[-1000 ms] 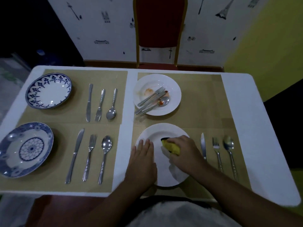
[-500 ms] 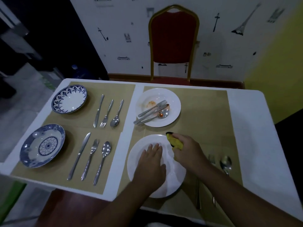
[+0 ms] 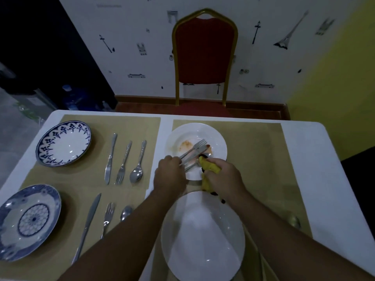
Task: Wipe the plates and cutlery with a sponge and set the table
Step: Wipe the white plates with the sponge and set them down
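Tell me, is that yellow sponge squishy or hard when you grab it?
Probably squishy: the yellow sponge looks bent and bunched inside the right hand, drooping below it. It is likely light too, since the fingers alone carry it over the dirty plate. Whether it is wet or slippery cannot be told.

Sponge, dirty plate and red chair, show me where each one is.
sponge [image 3: 210, 169]: head view, on the yellow body by the right hand.
dirty plate [image 3: 183, 132]: head view, on its bare far rim.
red chair [image 3: 204, 51]: head view, on the middle of the backrest.
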